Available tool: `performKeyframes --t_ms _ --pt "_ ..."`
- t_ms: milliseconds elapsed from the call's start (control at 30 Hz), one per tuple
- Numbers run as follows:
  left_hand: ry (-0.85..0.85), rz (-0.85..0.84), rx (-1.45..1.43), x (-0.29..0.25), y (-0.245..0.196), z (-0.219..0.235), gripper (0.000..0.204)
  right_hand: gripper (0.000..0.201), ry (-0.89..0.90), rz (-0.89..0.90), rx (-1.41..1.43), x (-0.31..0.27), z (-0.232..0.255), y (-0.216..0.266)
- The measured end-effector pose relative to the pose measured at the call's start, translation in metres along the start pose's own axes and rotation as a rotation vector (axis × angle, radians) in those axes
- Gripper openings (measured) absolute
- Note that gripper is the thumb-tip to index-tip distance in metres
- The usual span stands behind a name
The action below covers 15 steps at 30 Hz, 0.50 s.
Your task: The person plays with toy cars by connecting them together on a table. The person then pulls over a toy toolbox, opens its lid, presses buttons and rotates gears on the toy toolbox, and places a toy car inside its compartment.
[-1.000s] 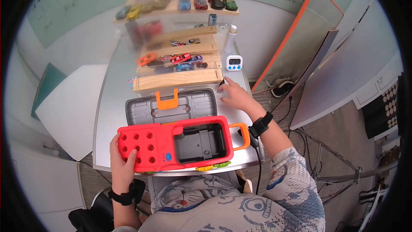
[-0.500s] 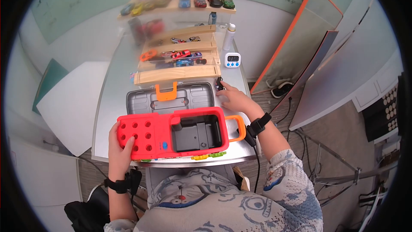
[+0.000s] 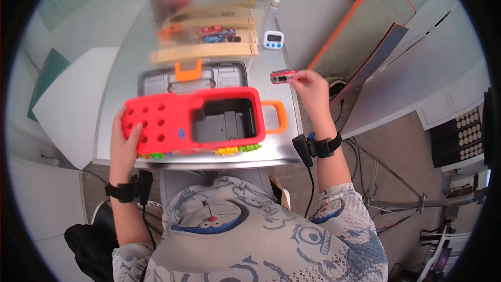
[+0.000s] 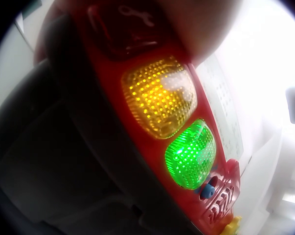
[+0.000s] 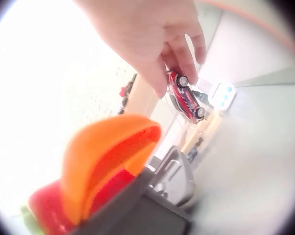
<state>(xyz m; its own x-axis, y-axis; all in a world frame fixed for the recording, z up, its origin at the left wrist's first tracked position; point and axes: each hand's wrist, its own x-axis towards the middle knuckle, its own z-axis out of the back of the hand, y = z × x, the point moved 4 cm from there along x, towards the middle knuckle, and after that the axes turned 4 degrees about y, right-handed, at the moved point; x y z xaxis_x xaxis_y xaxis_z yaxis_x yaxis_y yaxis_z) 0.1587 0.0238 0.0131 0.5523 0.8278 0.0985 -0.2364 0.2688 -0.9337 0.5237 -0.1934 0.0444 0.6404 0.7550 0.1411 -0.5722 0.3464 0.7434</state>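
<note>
My right hand [image 3: 313, 91] pinches a small red and white toy car [image 3: 282, 77] by one end, above the table right of the grey lid. The right wrist view shows the car [image 5: 185, 98] between thumb and fingers of the hand [image 5: 152, 36]. My left hand [image 3: 124, 143] grips the left end of a red toy box [image 3: 180, 117], thumb on its top with round holes. Its black compartment looks empty, and an orange handle [image 3: 282, 117] sticks out at the right. In the left wrist view a yellow light [image 4: 159, 98] and a green light [image 4: 191, 155] show on the box side.
Behind the box lies a grey lid [image 3: 229, 74] with an orange latch [image 3: 189, 71]. Farther back, a wooden tiered rack [image 3: 203, 52] holds several toy cars. A white timer [image 3: 273, 40] and a white bottle [image 3: 270, 15] stand to its right.
My right hand has lifted away from beside the rack's front right corner and now has a car. The head view has shifted, and my left hand still grips the box.
</note>
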Motion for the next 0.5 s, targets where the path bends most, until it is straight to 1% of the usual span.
performKeyframes --t_ms 67,100,167,200,233,300,333,367,433,467,500 --pt "-0.004 -0.006 -0.020 0.000 -0.002 -0.001 0.047 0.028 -0.168 -0.033 0.121 -0.008 0.014 0.012" --pt "-0.015 -0.007 -0.024 0.000 -0.001 -0.001 0.046 0.028 -0.155 -0.038 0.107 -0.013 0.014 0.022" --pt "-0.003 -0.017 0.000 -0.001 -0.008 -0.002 0.046 0.021 -0.274 0.208 0.515 -0.025 0.015 0.052" --pt "-0.014 -0.008 -0.005 -0.001 -0.005 -0.003 0.046 0.026 -0.272 0.237 0.549 -0.031 0.013 0.066" --pt "-0.020 -0.022 0.022 0.000 -0.004 -0.002 0.047 0.026 -0.258 0.243 0.550 -0.036 0.006 0.071" --pt "-0.044 -0.035 0.056 -0.001 -0.004 0.000 0.047 0.029 -0.153 0.305 0.671 -0.043 -0.009 0.082" --pt "-0.032 -0.055 0.031 -0.002 -0.007 -0.002 0.048 0.030 -0.104 0.337 0.468 -0.045 -0.015 0.084" --pt "-0.019 -0.077 0.008 -0.002 -0.009 -0.003 0.048 0.025 -0.092 0.344 0.403 -0.048 -0.023 0.087" --pt "-0.050 -0.089 0.046 -0.002 -0.006 -0.002 0.048 0.026 -0.080 0.393 0.280 -0.057 -0.038 0.099" --pt "-0.044 -0.081 0.064 -0.001 -0.006 -0.002 0.048 0.026 -0.081 0.429 0.135 -0.060 -0.041 0.106" --pt "-0.036 -0.072 0.082 -0.001 -0.005 -0.002 0.048 0.026 -0.030 0.355 0.057 -0.061 -0.047 0.106"
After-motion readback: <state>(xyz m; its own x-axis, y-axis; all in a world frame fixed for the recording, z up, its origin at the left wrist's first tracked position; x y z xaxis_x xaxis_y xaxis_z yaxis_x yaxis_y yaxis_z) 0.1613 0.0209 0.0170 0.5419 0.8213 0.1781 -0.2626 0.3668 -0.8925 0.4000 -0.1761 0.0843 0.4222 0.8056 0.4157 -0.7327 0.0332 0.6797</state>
